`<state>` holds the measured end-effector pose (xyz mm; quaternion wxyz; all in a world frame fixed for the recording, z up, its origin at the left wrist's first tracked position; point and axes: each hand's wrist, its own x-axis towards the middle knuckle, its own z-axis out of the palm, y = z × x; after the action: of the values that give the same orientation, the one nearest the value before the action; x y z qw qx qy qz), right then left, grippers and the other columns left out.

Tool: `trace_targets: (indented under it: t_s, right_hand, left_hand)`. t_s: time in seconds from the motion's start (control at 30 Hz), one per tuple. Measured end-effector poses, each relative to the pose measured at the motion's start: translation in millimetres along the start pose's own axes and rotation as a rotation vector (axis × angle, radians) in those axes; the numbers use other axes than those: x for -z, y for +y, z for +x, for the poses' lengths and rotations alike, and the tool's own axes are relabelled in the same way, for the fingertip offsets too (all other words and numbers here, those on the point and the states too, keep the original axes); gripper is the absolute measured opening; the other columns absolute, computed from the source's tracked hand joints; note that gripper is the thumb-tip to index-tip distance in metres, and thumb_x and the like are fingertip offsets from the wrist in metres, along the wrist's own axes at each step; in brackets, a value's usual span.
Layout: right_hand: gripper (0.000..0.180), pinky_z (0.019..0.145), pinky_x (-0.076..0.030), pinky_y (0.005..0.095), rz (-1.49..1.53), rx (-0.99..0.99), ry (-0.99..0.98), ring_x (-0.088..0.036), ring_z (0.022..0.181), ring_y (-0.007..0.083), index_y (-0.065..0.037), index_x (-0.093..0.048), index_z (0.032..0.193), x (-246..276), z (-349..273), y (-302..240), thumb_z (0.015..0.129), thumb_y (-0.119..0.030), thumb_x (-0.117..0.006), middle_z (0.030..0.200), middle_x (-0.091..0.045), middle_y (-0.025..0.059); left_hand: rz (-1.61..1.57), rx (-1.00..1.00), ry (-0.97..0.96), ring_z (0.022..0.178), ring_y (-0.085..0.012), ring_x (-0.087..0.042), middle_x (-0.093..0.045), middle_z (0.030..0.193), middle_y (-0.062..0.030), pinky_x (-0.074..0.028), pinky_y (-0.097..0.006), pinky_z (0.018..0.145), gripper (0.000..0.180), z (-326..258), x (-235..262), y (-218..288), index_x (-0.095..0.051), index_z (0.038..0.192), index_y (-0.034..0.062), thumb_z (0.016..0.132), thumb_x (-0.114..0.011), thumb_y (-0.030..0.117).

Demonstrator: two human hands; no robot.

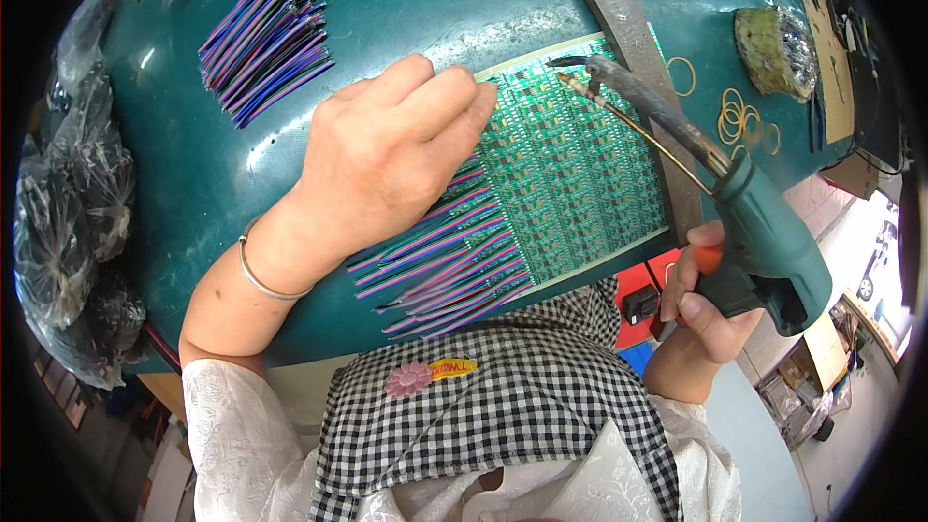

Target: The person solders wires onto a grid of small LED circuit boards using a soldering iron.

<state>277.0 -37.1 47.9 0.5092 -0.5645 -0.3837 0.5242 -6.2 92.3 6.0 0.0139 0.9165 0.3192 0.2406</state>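
Observation:
A green circuit board panel (590,169), covered in rows of small parts, lies in front of me. Several multicoloured ribbon wires (435,266) stick out from its left edge toward me. My left hand (387,145) is closed in a pinch at the panel's upper left edge; its fingers hide whatever is between them. My right hand (710,314) grips a green soldering gun (773,242), with a finger at the orange trigger. The gun's dark tip and thin brass feed tube hang over the panel's upper part, right of my left fingertips.
A dark metal bar (633,43) lies along the panel's right edge. On the green table (387,0), a pile of cut ribbon wires (266,48) sits far left. Rubber bands (737,116) and a foil-wrapped block (773,50) lie right. Plastic bags (82,193) line the left side.

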Motion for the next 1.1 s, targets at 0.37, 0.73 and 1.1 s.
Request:
trace_targets:
  t_s: [0.37, 0.73, 1.1]
  right_hand:
    - [0.061, 0.038, -0.044, 0.0271, 0.247, 0.37, 0.14, -0.051, 0.049, 0.0159, 0.014, -0.042, 0.132, 60.6, 26.4, -19.5, 0.08, -0.009, -0.064, 0.074, -0.05, 0.0108]
    - [0.058, 0.044, -0.043, 0.0234, 0.223, 0.272, 0.309, -0.049, 0.057, 0.0133, 0.012, -0.043, 0.135, 95.1, 37.6, -14.1, 0.085, -0.01, -0.06, 0.083, -0.048, 0.0091]
    - [0.056, 0.049, -0.046, 0.0255, -0.175, 0.421, 0.33, -0.053, 0.057, 0.0146, 0.011, -0.044, 0.134, 93.5, 27.8, -10.6, 0.082, 0.002, -0.063, 0.098, -0.059, 0.0163]
  left_hand:
    - [0.015, -0.028, 0.017, 0.068, -0.0152, -0.056, -0.057, 0.083, -0.0021, -0.047, -0.03, 0.052, 0.029, 7.8, 3.6, 4.3, -0.071, 0.097, 0.0031, 0.069, -0.066, 0.008]
    - [0.037, -0.003, -0.013, 0.067, -0.0192, -0.058, -0.063, 0.086, -0.0064, -0.048, -0.031, 0.054, 0.032, 5.9, 2.8, 5.3, -0.071, 0.099, 0.0007, 0.068, -0.068, -0.002]
    - [-0.038, 0.103, -0.078, 0.07, -0.0213, -0.062, -0.065, 0.088, -0.005, -0.052, -0.032, 0.057, 0.031, -29.0, 21.1, -12.4, -0.071, 0.103, 0.0043, 0.073, -0.066, 0.003]
